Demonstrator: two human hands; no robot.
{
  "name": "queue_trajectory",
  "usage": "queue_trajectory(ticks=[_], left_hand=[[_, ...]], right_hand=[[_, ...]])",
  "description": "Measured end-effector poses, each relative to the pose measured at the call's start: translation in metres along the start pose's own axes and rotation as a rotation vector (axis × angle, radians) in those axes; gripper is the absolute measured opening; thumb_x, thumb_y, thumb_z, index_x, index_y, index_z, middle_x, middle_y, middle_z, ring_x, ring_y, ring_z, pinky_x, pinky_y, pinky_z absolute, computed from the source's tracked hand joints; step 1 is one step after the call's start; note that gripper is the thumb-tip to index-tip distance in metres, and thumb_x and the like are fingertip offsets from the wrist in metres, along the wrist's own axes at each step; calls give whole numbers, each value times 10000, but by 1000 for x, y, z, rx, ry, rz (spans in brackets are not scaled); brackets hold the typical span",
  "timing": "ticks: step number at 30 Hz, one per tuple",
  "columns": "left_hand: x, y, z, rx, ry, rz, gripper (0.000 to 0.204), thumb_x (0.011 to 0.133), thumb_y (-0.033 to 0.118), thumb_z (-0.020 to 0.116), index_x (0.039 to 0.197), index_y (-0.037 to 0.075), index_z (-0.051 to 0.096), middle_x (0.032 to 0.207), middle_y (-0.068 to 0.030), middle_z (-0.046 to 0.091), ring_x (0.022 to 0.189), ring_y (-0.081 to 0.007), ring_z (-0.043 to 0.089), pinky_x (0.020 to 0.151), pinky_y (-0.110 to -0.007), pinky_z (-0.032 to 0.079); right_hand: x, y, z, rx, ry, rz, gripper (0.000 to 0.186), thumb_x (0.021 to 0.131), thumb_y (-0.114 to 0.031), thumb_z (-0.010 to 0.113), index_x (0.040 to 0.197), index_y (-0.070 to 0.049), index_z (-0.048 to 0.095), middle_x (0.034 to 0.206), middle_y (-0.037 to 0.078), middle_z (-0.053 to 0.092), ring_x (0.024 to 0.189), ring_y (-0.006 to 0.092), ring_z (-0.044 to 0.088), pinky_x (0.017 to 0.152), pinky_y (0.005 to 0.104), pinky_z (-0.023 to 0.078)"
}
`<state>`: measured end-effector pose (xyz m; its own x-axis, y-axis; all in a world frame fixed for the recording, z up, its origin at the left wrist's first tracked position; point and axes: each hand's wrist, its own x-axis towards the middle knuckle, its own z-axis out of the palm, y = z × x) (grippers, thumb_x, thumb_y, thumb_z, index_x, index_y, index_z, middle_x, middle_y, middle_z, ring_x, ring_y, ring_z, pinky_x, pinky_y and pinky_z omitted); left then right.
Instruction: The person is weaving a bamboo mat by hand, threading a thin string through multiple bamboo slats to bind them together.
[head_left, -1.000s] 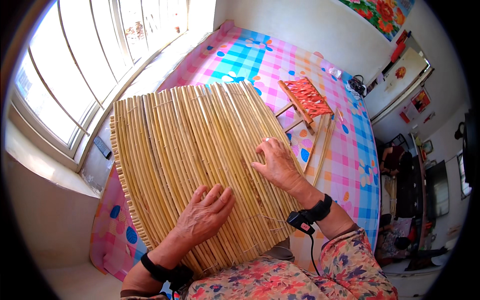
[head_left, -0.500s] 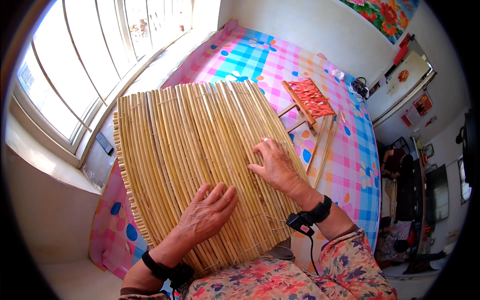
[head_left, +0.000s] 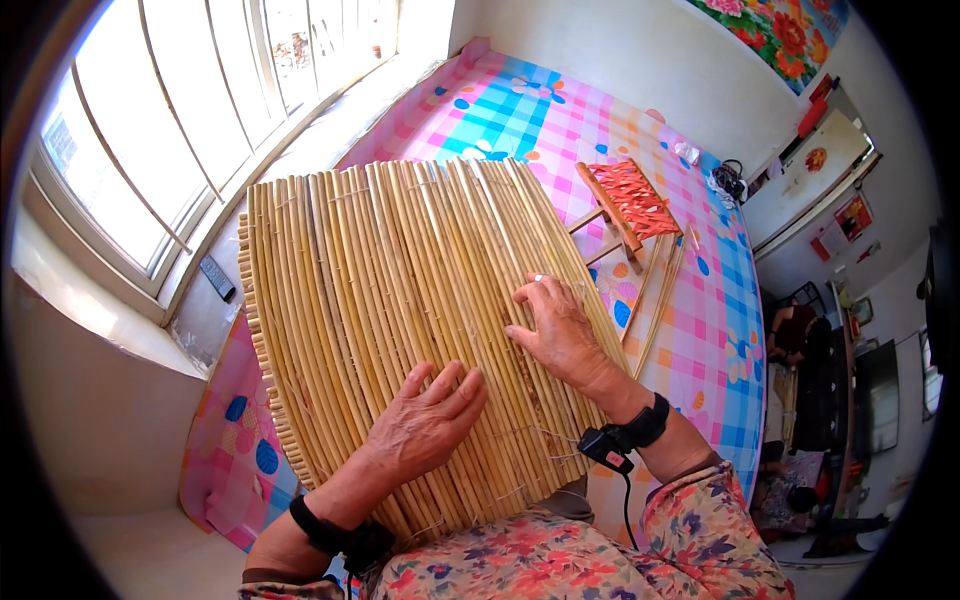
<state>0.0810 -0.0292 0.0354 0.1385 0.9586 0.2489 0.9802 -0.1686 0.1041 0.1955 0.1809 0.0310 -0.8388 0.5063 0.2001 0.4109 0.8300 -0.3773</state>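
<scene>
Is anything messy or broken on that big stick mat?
Nothing looks broken. The reed mat lies flat under both hands, left hand and right hand. Only a few loose binding threads stick out near its lower edge.

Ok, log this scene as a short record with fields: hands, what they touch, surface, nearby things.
left hand: palm down, fingers spread, flat on the reed mat
right hand: palm down on the mat's right part, ring on one finger
reed mat: pale yellow stalks tied side by side, lying over the person's lap
surface: checked cloth in pink and blue beneath the mat
nearby: small stool with orange woven seat; loose stalks right of the mat; dark remote by the window
</scene>
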Motion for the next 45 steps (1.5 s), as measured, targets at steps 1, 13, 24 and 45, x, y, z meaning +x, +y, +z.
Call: queue_trajectory(ticks=[1, 13, 24, 45], left_hand=[[0, 0, 0, 6, -7, -1, 389, 791, 177, 570, 1161, 62, 596, 1271, -78, 516, 1225, -251, 448, 1009, -458, 333], [0, 1, -2, 5, 3, -2, 375, 798, 171, 560, 1153, 56, 595, 1264, -72, 512, 1216, -248, 449, 1006, -453, 336], [0, 2, -3, 6, -19, -8, 393, 802, 172, 561, 1178, 59, 580, 1289, -75, 502, 1234, -248, 443, 1017, -463, 330], [1, 2, -3, 28, -25, 5, 415, 823, 181, 539, 1214, 43, 551, 1293, -91, 483, 1236, -250, 427, 1016, -459, 335]], right_hand=[[0, 0, 0, 11, -8, 7, 425, 713, -222, 767, 1056, -91, 554, 1100, 105, 527, 1112, 293, 480, 932, 418, 388], [-1, -13, -7, -19, -23, 20, 469, 718, -259, 769, 1080, -75, 536, 1177, 152, 502, 1170, 317, 451, 985, 440, 367], [-1, -13, 2, -26, -12, -1, 501, 735, -238, 746, 1146, -67, 517, 1215, 162, 483, 1213, 324, 419, 1020, 442, 338], [2, -26, 3, 14, -92, 61, 607, 745, -268, 749, 1250, -66, 481, 1351, 199, 398, 1302, 353, 345, 1069, 483, 281]])
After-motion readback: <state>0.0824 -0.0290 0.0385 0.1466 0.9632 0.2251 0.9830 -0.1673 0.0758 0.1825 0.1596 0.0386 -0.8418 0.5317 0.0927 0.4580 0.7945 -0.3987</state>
